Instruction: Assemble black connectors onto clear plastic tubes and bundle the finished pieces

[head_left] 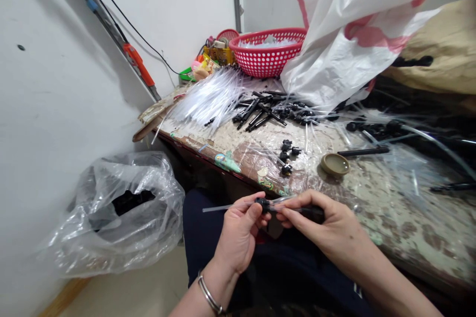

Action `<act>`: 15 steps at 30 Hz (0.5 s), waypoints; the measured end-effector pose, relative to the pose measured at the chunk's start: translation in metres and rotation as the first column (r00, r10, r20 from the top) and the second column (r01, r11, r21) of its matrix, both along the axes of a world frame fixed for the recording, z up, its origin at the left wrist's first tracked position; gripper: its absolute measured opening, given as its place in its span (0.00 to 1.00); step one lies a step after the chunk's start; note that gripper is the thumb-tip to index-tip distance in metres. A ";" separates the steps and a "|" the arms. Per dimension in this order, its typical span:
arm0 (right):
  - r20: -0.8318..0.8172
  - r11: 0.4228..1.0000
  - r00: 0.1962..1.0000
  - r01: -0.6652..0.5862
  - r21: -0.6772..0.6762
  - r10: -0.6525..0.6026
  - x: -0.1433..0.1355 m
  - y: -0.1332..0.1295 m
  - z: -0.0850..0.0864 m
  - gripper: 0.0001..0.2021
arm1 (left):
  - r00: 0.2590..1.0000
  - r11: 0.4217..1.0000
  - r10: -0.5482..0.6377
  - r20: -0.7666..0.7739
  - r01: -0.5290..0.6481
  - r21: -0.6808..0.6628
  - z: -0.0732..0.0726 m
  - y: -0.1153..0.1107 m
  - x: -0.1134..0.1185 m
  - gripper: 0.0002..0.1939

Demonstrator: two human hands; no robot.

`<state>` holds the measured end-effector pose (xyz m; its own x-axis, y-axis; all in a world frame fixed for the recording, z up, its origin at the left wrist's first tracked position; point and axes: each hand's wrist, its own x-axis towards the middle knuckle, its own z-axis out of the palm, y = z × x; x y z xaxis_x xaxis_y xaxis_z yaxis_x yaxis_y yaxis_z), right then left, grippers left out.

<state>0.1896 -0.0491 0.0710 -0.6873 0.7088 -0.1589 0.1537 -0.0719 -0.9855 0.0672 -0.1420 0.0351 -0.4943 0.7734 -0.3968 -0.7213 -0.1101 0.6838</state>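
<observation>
Black fitting, left grip pinching it, right grip closed on clear tubing

On my end I've got an orange tool by the wall at 10 o'clock, a yellow basket just shy of 12, a red holey basket nearer 1, plus a big red-trimmed white bag hogging 2.

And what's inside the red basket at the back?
The red basket holds a pile of pale bits, too small and blurred to name. Only the top of the pile shows clearly; the basket's wall covers most of what lies deeper.
</observation>
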 end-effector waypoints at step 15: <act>-0.064 0.984 0.998 0.010 -0.179 -0.022 -0.003 -0.003 -0.004 0.12 | 0.995 0.999 -0.053 -0.087 0.052 -0.010 0.001 0.002 -0.002 0.17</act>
